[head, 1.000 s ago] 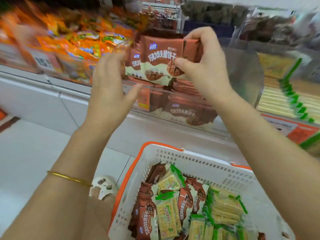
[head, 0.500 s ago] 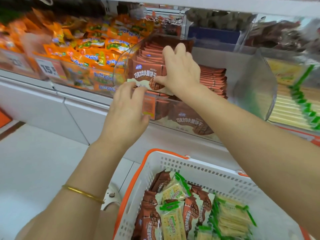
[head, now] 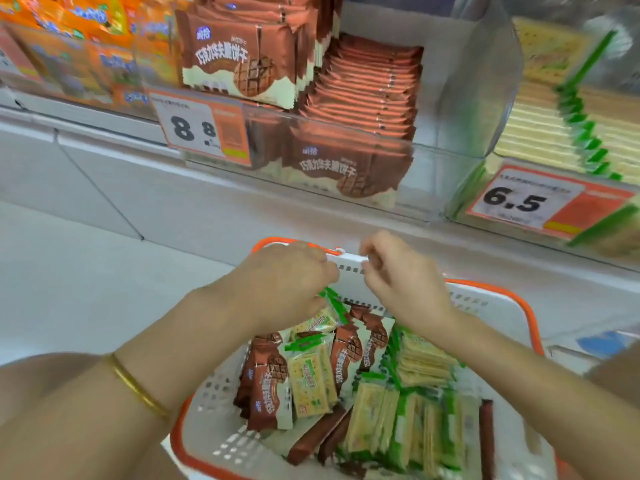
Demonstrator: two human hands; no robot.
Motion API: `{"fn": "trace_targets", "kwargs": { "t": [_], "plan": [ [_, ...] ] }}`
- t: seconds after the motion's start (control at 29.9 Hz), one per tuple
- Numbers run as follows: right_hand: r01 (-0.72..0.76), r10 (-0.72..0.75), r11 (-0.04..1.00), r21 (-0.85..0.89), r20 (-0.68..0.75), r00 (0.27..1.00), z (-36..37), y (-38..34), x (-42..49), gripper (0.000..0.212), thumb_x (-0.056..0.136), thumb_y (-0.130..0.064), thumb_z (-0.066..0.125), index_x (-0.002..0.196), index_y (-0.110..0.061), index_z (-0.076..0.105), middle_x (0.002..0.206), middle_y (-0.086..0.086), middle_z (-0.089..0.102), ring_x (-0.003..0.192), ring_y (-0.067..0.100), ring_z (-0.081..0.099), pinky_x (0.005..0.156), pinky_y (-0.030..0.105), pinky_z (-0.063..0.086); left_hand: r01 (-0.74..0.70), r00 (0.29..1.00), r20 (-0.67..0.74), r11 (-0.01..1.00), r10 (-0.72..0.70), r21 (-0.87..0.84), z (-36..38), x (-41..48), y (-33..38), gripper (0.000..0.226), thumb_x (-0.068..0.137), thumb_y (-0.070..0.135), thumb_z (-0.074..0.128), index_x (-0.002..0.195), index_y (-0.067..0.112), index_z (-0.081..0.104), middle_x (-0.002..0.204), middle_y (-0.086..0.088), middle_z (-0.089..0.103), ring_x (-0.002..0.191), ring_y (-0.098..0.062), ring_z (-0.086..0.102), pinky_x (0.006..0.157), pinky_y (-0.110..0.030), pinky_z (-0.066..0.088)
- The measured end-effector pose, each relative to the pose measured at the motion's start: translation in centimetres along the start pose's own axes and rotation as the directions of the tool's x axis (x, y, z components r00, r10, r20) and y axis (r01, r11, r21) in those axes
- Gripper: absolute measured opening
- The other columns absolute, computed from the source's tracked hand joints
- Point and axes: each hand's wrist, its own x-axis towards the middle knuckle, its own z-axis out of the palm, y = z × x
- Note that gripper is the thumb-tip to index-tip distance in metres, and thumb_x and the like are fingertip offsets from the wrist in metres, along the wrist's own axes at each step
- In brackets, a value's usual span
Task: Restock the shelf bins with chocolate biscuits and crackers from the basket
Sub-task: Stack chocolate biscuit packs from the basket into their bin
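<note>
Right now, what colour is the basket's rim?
Orange, around the white basket; clearest in the head view.

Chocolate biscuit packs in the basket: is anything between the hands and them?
Nothing visible blocks them. The left hand and right hand hover above the open basket, and the chocolate biscuit packs lie exposed on top, beside cracker packs. Some lie partly under crackers.

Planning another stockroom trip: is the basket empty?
Not empty: brown biscuit packs and green cracker packs lie in the basket.
</note>
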Motion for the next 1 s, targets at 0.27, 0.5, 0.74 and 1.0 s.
{"fn": "trace_targets", "kwargs": {
  "t": [0.27,0.5,0.74,1.0],
  "plan": [
    [-0.282,0.372,0.928,-0.243,0.647,0.666,11.4,13.6,-3.8,0.037,0.091,-0.020,0.058,0.125,-0.010,0.048,0.126,0.010,0.055,0.114,0.025,0.052,0.092,0.031,0.043,-0.025,0.975,0.223,1.000,0.023,0.008,2.1,2.1,1.3,0.037,0.098,0.037,0.040,0.132,0.023,0.045,0.123,0.001,0.052,0.114,-0.019,0.047,0.092,-0.034,0.043],
    [-0.325,0.254,0.945,-0.027,0.688,0.680,15.5,11.7,-4.5,0.059,0.089,-0.030,0.062,0.140,-0.011,0.040,0.136,0.011,0.045,0.126,0.025,0.044,0.104,0.031,0.035,0.020,0.949,0.313,1.000,-0.026,0.020,2.7,3.3,1.7,0.034,0.099,0.030,0.038,0.129,0.018,0.048,0.124,-0.004,0.051,0.114,-0.024,0.048,0.088,-0.033,0.041],
    [-0.420,0.314,0.906,-0.041,0.732,0.605,15.2,10.4,-4.9,0.054,0.084,-0.026,0.070,0.131,-0.007,0.051,0.127,0.011,0.048,0.115,0.026,0.050,0.093,0.028,0.041,0.025,0.946,0.322,1.000,-0.028,0.015,3.4,3.4,1.6,0.031,0.100,0.032,0.038,0.126,0.020,0.049,0.122,-0.002,0.050,0.113,-0.022,0.048,0.082,-0.029,0.037],
    [-0.530,0.236,0.828,0.184,0.743,0.626,1.7,6.4,0.5,0.020,0.086,-0.011,0.067,0.102,-0.014,0.056,0.110,0.009,0.063,0.098,0.023,0.062,0.063,0.027,0.052,0.155,0.950,0.302,0.963,-0.083,-0.222,2.2,3.1,0.1,0.041,0.095,0.041,0.049,0.132,0.023,0.045,0.129,0.003,0.054,0.108,-0.015,0.051,0.087,-0.027,0.043]
  ]
}}
